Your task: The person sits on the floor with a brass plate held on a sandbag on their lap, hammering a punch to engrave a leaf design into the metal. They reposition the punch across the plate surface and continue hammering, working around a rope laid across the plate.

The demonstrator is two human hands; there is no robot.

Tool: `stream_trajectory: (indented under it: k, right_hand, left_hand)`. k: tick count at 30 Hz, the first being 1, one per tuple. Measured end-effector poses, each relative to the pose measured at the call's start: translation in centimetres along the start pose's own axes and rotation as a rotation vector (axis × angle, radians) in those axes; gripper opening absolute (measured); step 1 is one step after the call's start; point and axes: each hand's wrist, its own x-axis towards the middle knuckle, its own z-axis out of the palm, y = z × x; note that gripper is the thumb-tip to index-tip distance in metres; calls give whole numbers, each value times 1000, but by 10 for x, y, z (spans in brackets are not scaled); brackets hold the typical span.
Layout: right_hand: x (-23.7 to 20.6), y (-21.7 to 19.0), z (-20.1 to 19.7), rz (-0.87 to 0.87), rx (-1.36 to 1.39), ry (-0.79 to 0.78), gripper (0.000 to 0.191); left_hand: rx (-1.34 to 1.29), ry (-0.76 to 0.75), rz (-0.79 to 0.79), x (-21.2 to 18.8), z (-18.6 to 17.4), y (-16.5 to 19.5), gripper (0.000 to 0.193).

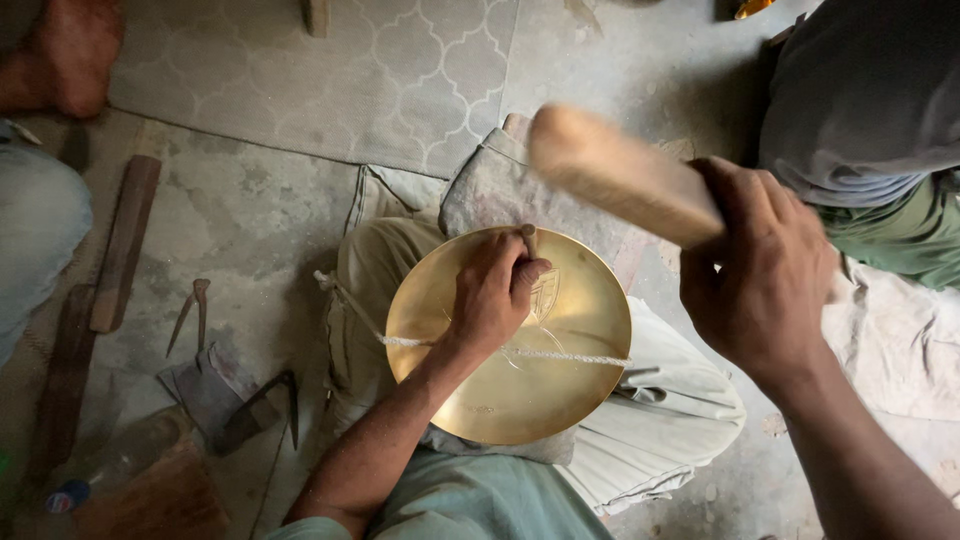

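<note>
At the bottom centre of the frame the person's pale green shirt [500, 500] fills the edge; just above it a round brass plate [500, 390] lies on the lap, bound across its middle by a white twisted cord [570, 356]. The left hand [492, 292], reaching up from the lower left, is clenched around a thin metal punch [529, 238] that stands on the plate's upper part, beside a shield-shaped engraving [545, 293]; the knuckles rest on the brass. To the right, nearer the camera, the right hand [760, 270] is closed tight around a wooden mallet [620, 175], which is blurred and points toward the upper left, held above the plate and apart from the punch. Under the plate lie beige trousers [680, 420] and a folded grey cloth [490, 190]. At lower left, on the concrete floor [240, 240], sit metal dividers [190, 312], a dark clamp-like tool [270, 400] and a plastic bottle [110, 465]; a wooden strip [125, 240] lies farther up the left side. Along the top a patterned grey mat [350, 70] spreads; at upper right another person in a grey shirt [860, 90] sits close by.
</note>
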Motion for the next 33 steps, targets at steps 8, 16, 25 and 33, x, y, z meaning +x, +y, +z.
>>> stream_trajectory:
  k: [8,16,25,33]
  right_hand:
    - [6,1,-2,-159,-365,-77,49]
    - [1,9,-3,-95,-144,-26,53]
    - [2,2,-2,9,125,-68,48]
    - [3,4,-2,-74,-219,-96,53]
  left_hand:
    - [-40,-6,-24,3,-5,4,21]
    - [-19,-5,14,4,-5,3,21]
    - [12,2,43,1,-4,1,20]
    - [13,12,31,3,-3,2,19]
